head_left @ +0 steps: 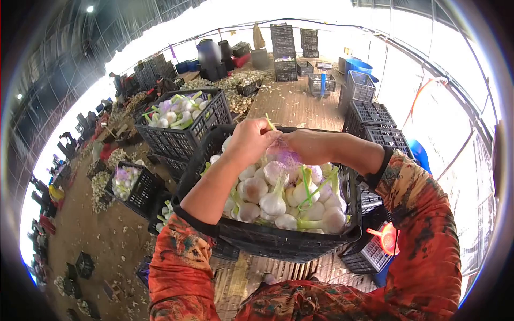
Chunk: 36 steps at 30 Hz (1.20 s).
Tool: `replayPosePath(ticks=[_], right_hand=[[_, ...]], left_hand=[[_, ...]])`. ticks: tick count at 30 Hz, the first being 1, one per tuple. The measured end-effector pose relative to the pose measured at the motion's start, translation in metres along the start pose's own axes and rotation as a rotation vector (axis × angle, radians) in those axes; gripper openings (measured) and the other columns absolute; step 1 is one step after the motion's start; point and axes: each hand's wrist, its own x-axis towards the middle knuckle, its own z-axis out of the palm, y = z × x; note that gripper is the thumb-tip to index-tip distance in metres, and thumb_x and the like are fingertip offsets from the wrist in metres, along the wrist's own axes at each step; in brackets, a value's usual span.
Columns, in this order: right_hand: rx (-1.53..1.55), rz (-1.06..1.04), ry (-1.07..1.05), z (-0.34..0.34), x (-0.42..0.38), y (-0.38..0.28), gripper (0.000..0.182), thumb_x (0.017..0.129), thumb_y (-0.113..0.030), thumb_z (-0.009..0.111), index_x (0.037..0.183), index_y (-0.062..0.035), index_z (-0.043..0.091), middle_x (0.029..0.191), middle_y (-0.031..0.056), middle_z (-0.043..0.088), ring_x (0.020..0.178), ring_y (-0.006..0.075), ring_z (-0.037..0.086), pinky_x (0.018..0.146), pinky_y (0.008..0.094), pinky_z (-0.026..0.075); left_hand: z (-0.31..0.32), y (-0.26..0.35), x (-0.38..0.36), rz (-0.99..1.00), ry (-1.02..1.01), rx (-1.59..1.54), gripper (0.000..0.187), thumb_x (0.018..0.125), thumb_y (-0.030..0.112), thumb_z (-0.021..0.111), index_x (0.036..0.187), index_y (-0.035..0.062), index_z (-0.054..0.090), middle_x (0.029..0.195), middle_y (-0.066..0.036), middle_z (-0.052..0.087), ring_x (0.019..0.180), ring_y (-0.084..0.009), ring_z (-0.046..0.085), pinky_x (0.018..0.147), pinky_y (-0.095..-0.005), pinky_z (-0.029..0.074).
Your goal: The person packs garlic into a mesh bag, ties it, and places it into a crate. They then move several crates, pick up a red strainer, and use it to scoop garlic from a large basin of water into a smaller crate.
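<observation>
A black crate (284,246) full of white and purplish garlic bulbs (273,202) with green stems stands right in front of me. Above its far half my two hands meet. My left hand (251,140) has its fingers closed round a garlic bulb's pale green stem (270,122), which sticks up past the fingertips. My right hand (305,145) is closed at the same spot, its fingers against purple, papery skin (284,155). Most of what lies between the hands is hidden by the fingers.
More crates of garlic stand at the left (184,128) and lower left (136,187). Stacked black crates (369,115) and a red strainer (389,238) are on the right. A blue tub (358,65), a scale (323,77) and crate stacks (282,43) stand farther back. Several people are at the far left.
</observation>
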Motion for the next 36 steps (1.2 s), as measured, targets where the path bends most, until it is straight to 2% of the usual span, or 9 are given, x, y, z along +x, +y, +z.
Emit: replayPosePath(ticks=[5,8,13,21,22,28,32,35,36], right_hand=[[0.347,0.032,0.164,0.007,-0.005,-0.004,0.034,0.079,-0.003,0.05,0.112,-0.0078,0.052,0.117,0.0146,0.047,0.102,0.0292,0.049,0.088,0.036,0.039],[-0.331,-0.171,0.411,0.002,-0.009,-0.015,0.044,0.086,-0.028,0.047,0.126,-0.0134,0.037,0.118,0.0091,0.045,0.114,0.0253,0.037,0.101,0.0385,0.022],[-0.469,-0.251,0.526,-0.001,-0.019,-0.015,0.034,0.078,-0.019,0.055,0.111,-0.0221,0.055,0.118,0.0062,0.043,0.114,0.0249,0.038,0.099,0.0419,0.024],[-0.105,-0.222,0.491,-0.021,-0.04,-0.003,0.051,0.069,-0.013,0.064,0.116,-0.0101,0.045,0.111,0.0119,0.046,0.108,0.0254,0.044,0.095,0.0384,0.032],[-0.121,-0.23,0.647,-0.03,-0.054,-0.007,0.044,0.067,-0.012,0.066,0.108,-0.0081,0.05,0.104,0.0101,0.051,0.1,0.0267,0.049,0.088,0.0388,0.039],[-0.286,-0.39,0.54,0.008,-0.071,-0.05,0.029,0.058,-0.022,0.068,0.085,-0.0141,0.059,0.087,0.002,0.053,0.082,0.019,0.055,0.067,0.0312,0.046],[-0.618,-0.366,0.206,0.013,-0.065,-0.075,0.012,0.071,-0.012,0.057,0.081,-0.0108,0.062,0.089,0.0003,0.05,0.085,0.0181,0.053,0.069,0.03,0.048],[-0.365,-0.366,0.327,0.01,-0.07,-0.06,0.014,0.073,-0.021,0.06,0.08,-0.0091,0.06,0.09,0.0017,0.057,0.078,0.0149,0.056,0.065,0.0296,0.046],[0.157,-0.144,0.329,0.005,-0.076,-0.058,0.013,0.079,-0.02,0.055,0.08,-0.0075,0.059,0.087,0.003,0.059,0.075,0.0136,0.057,0.063,0.028,0.047]], left_hand=[[-0.002,-0.013,0.004,-0.195,0.094,-0.133,0.018,0.083,0.019,0.055,0.079,0.0019,0.059,0.063,-0.006,0.058,0.057,-0.0109,0.055,0.05,-0.0275,0.043],[-0.001,-0.011,0.002,-0.346,0.053,-0.563,0.017,0.088,0.018,0.045,0.09,0.0028,0.052,0.081,-0.008,0.06,0.067,-0.0123,0.059,0.05,-0.0221,0.046],[0.013,-0.008,0.011,-0.402,0.031,-0.859,0.013,0.091,0.015,0.039,0.095,0.0053,0.047,0.085,-0.009,0.06,0.072,-0.0149,0.061,0.05,-0.0234,0.046],[0.029,-0.003,0.023,-0.452,-0.066,-0.932,0.018,0.088,0.023,0.047,0.08,0.0065,0.049,0.07,-0.008,0.057,0.061,-0.02,0.059,0.054,-0.0313,0.048],[0.033,-0.016,0.029,-0.366,-0.08,-0.953,0.019,0.089,0.022,0.045,0.079,0.0064,0.049,0.067,-0.01,0.056,0.06,-0.0228,0.059,0.055,-0.0343,0.049],[0.035,-0.031,0.039,-0.329,-0.141,-1.013,0.019,0.09,0.02,0.045,0.078,0.0052,0.048,0.066,-0.011,0.056,0.059,-0.024,0.059,0.056,-0.0368,0.05],[0.034,-0.034,0.043,-0.337,-0.173,-1.054,0.015,0.088,0.016,0.047,0.079,0.0048,0.048,0.066,-0.009,0.055,0.059,-0.0239,0.058,0.056,-0.0367,0.049],[0.035,-0.03,0.043,-0.342,-0.179,-1.105,0.013,0.087,0.016,0.05,0.079,0.0053,0.049,0.065,-0.008,0.054,0.058,-0.022,0.057,0.056,-0.0345,0.049],[0.035,-0.028,0.041,-0.338,-0.18,-1.111,0.013,0.087,0.016,0.05,0.079,0.0053,0.049,0.065,-0.008,0.054,0.058,-0.022,0.057,0.056,-0.0345,0.049]])
